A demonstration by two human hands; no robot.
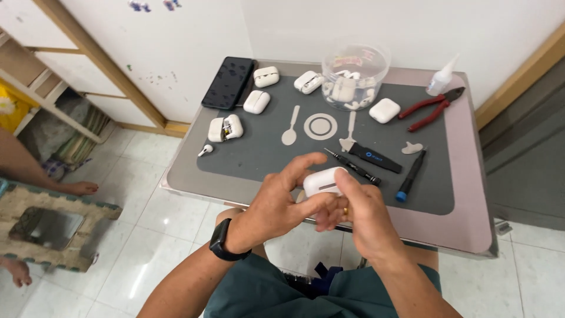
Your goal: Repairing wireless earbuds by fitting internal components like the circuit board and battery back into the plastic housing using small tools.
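White earbud case (322, 181) sits pinched between left hand (276, 206) and right hand (359, 212) above the grey mat (265, 153).

Bright, even daylight fills the scene, coming mostly from about ten o'clock. Shadows are soft and short; the hands (318, 206) throw a faint one toward six o'clock. Floor tiles (147, 259) at seven o'clock glare white, and the phone (228, 82) screen shows mild sheen. Focus is sharp centrally. Wide-angle distortion bends the table (471, 229) edges outward.
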